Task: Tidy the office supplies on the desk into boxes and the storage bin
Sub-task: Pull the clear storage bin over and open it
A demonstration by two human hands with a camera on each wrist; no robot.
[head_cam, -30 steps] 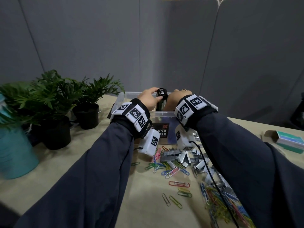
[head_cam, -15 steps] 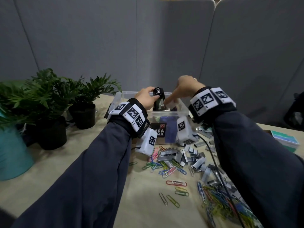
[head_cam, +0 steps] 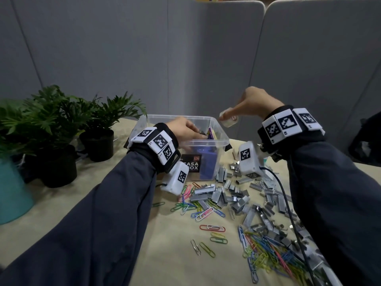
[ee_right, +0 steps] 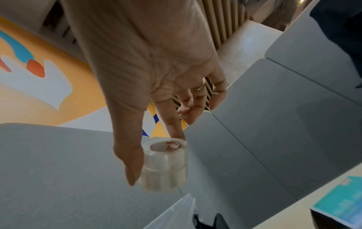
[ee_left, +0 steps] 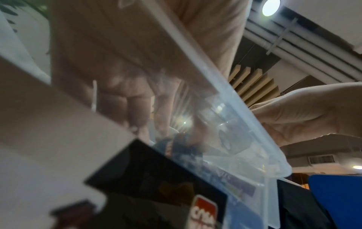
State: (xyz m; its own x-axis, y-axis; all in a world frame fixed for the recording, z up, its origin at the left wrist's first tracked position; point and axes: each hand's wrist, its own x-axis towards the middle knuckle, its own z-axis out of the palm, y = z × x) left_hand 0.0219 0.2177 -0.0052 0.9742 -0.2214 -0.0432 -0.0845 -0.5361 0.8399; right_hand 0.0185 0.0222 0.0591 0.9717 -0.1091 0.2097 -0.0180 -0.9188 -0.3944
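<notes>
Tape roll (ee_right: 165, 165) sits pinched between our right hand's (ee_right: 149, 65) thumb and index fingertip above storage bin (head_cam: 219, 131); left hand (head_cam: 185, 129) grip inside bin unclear.

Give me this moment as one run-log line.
left hand: inside clear storage bin, grip unclear | right hand: pinching clear tape roll above bin's right rim | desk: paper clips, staples loose
</notes>
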